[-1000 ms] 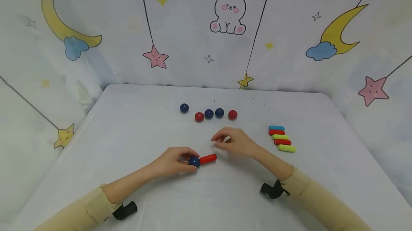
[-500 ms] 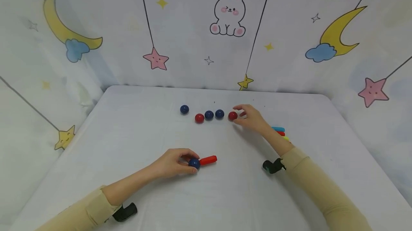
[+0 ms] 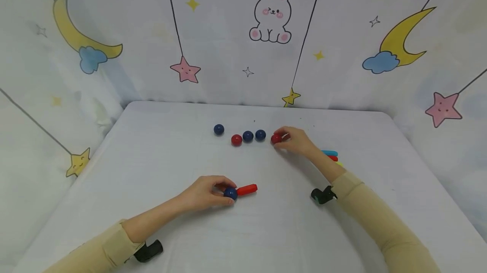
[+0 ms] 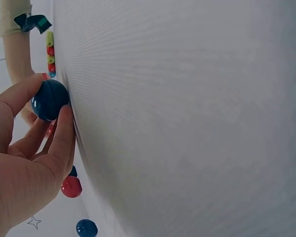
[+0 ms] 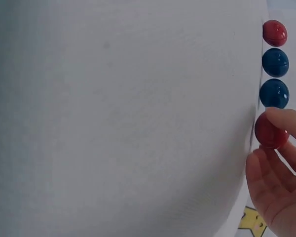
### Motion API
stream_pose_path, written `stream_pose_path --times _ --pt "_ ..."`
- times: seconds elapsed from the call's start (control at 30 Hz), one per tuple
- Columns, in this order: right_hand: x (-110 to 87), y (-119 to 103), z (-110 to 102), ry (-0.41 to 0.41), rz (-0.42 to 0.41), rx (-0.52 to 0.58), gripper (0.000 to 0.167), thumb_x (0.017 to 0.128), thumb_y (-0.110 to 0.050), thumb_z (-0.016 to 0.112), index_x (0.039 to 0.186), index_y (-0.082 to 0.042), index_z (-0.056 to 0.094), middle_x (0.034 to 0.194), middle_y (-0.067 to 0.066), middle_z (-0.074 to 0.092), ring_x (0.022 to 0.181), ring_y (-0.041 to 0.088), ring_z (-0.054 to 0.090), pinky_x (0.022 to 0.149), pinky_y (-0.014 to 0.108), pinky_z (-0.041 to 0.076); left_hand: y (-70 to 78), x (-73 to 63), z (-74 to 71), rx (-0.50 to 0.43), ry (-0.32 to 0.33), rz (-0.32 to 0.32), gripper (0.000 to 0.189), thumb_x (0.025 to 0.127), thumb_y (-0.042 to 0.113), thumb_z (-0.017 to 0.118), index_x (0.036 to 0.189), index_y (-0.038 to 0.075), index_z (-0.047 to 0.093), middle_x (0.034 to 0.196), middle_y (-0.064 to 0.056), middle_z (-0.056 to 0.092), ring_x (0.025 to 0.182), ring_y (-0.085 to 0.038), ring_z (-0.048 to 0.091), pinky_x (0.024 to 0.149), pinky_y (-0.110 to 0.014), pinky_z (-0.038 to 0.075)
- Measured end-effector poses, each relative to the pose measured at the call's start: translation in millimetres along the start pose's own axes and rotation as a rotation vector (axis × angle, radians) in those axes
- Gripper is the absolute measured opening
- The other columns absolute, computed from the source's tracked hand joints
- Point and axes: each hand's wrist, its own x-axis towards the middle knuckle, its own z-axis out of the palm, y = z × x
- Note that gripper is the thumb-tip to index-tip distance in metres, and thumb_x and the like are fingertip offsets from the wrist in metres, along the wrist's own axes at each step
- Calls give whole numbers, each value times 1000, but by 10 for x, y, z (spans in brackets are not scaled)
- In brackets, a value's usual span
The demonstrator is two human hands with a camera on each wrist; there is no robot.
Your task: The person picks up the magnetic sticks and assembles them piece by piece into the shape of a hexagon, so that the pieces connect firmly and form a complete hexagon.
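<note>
My left hand (image 3: 208,192) holds a dark blue ball (image 3: 230,193) between thumb and fingers, low over the white table. A short red stick (image 3: 247,189) sticks out from the ball's right side. In the left wrist view the blue ball (image 4: 50,100) sits between the thumb and fingers, hiding most of the stick. Farther back, my right hand (image 3: 296,141) pinches a red ball (image 3: 276,138) at the right end of a row. The right wrist view shows thumb and fingertips on that red ball (image 5: 271,131).
Left of the right hand stand two blue balls (image 3: 254,136), another red ball (image 3: 236,140) and a lone blue ball (image 3: 218,129). Coloured sticks (image 3: 329,153) lie partly hidden behind the right forearm. A patterned cloth (image 3: 228,32) hangs behind the table (image 3: 171,137).
My right hand has moved from near the red stick back to the red ball, and its fingers have closed on it. The left hand has stayed put with the blue ball.
</note>
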Motion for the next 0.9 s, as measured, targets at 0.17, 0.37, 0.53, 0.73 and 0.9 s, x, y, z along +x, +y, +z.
stream_pose_path --times 0.17,0.37,0.53,0.73,0.9 --pt "-103 -6 24 -23 11 -5 44 85 -20 76 125 -7 62 115 12 63 105 29 57 79 36 53 0 1 -3 11 5 -3 35 85 21 77 116 10 67 107 0 65 97 -17 60 81 -24 53" --pt "-268 -41 78 -53 -41 4 43 84 -20 78 122 -8 63 110 9 64 101 26 59 77 33 55 -8 -2 -4 9 10 -1 34 85 21 77 116 10 67 105 0 64 96 -18 59 81 -24 53" --pt "-397 -82 122 -94 -85 39 43 83 -20 78 121 -8 63 109 7 64 101 26 59 77 33 55 -15 3 1 4 10 -1 35 85 21 77 116 9 67 106 0 64 97 -18 59 81 -24 53" --pt "-532 -151 186 -143 -110 58 42 83 -22 79 120 -11 63 110 4 64 100 22 59 78 31 55 -22 14 10 0 6 6 35 85 21 77 116 8 67 107 -1 64 97 -18 59 81 -24 53" --pt "-630 -215 238 -169 -141 75 41 83 -21 79 119 -12 64 109 1 64 98 19 59 78 28 54 -22 24 13 11 5 15 34 86 21 77 116 9 67 106 -1 64 97 -18 59 81 -24 53"
